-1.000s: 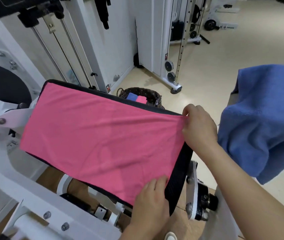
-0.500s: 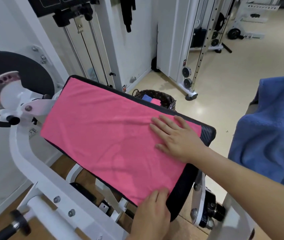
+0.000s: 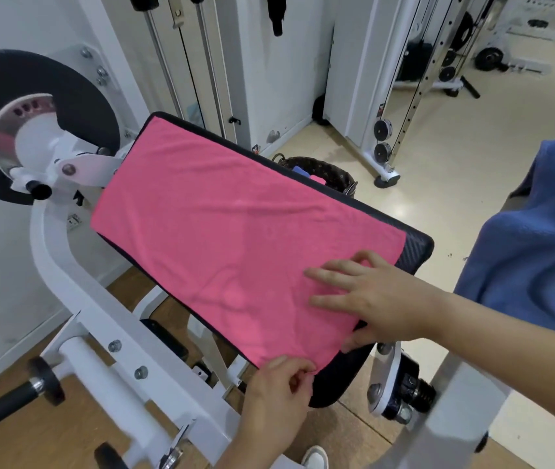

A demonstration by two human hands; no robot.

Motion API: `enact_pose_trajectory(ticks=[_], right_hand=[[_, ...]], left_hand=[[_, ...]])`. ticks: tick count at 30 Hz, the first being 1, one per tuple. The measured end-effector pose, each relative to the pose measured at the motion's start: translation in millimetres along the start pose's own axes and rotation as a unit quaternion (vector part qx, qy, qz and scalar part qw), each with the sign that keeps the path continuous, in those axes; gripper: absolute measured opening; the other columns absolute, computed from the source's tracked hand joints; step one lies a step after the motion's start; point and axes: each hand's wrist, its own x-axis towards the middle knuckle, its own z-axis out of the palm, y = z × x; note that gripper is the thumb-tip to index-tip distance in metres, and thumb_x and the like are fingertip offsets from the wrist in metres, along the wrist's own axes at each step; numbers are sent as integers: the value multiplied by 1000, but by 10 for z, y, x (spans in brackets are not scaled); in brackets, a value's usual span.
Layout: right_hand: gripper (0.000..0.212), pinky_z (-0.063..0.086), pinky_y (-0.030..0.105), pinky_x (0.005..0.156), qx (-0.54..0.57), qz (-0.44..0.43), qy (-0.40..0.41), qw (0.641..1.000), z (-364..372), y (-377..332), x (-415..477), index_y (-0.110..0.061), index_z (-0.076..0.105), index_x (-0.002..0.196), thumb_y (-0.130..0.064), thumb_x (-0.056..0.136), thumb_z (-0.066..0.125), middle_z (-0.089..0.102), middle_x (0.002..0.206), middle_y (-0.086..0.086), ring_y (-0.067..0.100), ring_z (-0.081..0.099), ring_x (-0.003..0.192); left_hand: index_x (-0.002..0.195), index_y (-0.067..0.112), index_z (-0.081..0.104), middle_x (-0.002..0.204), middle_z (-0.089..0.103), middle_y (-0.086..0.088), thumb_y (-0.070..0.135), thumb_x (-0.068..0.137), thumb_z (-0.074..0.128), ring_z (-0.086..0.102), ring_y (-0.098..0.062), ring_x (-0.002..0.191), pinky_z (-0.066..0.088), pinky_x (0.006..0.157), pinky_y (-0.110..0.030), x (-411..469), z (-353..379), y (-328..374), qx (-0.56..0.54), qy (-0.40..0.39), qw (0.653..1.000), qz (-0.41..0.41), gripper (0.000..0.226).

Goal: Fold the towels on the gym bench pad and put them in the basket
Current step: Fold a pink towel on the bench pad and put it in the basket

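- Pad [image 3: 418, 248]: black, tilted, under both hands; only its edges and right end show.
- Pink towel [image 3: 235, 238]: spread flat over the pad, reaching left and away from the hands.
- Blue towel [image 3: 533, 252]: hangs in a heap just right of the right forearm, apart from the pad.
- Basket [image 3: 333, 170]: dark, woven, on the floor beyond the pad, well ahead of the right hand. It holds a blue cloth [image 3: 299, 170] and a pink cloth [image 3: 317, 179], both mostly hidden.
- Right hand [image 3: 371, 292]: wide, fingers spread, palm down on the pink towel's right end, thumb at the near edge.
- Left hand [image 3: 276, 390]: narrow, fingers curled, pinching the pink towel's near corner.
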Motion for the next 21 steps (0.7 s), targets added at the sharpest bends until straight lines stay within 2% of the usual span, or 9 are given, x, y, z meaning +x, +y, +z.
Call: enact_pose_trajectory(ticks=[2,4,6,9,13,15,17,19,21], right_hand=[[69,42,49,92,5,-2,-9,1000,53,12,-5,-35,53,132,-68,71,62,41,151,-2,22,46,131],[61,43,50,89,20,12,-4,1000,28,33,-5,-36,57,128,-60,73,65,44,149,-4,21,48,130],[60,42,54,89,21,23,6,1000,21,37,-29,-37,56,129,-54,72,62,45,148,-5,20,48,130],[66,44,57,88,1,43,4,999,-11,31,-112,-38,55,130,-50,65,62,47,147,-2,22,48,130],[45,49,46,80,-24,87,19,996,-159,168,-101,-29,66,116,-18,72,67,57,136,2,25,56,119],[25,40,33,70,-33,113,31,993,-290,235,-50,-24,66,93,-9,73,64,66,107,-4,22,61,97],[16,28,30,68,-38,163,34,985,-429,309,0,-25,59,84,-10,79,57,60,82,-9,18,58,84],[16,30,30,71,2,214,39,976,-528,382,44,-27,58,86,-14,85,49,59,82,-9,16,57,87],[19,42,31,76,106,256,67,958,-651,472,118,-30,61,86,-15,85,50,63,88,-11,15,57,90]], left_hand=[[69,37,71,73,67,19,5,85,68,59,0,72,46,68,-13,69,-101,65,-159,-32,981,-108,36],[72,28,70,63,62,15,-4,88,63,54,-4,64,45,60,-16,102,-195,73,-225,-49,963,-142,36],[82,23,66,63,56,15,0,92,58,49,0,61,40,58,-15,91,-248,46,-178,-83,974,-117,27],[83,33,65,66,58,15,11,93,59,51,2,61,42,62,-19,47,-255,-4,-98,-106,986,-82,25],[70,38,76,71,73,7,14,86,72,62,0,64,51,66,-24,72,-382,49,-158,-103,974,-129,29],[72,27,79,71,74,3,10,84,73,62,-2,64,49,64,-18,101,-523,25,-191,-105,967,-130,22],[79,21,79,78,75,1,9,84,72,65,-5,71,49,69,-18,144,-689,-14,-203,-97,966,-128,15],[87,15,77,82,75,0,8,86,69,67,-8,77,51,72,-18,200,-837,-87,-228,-73,962,-134,10],[93,8,75,82,75,-4,7,87,67,68,-15,75,55,70,-25,270,-975,-141,-258,-45,953,-152,10]])
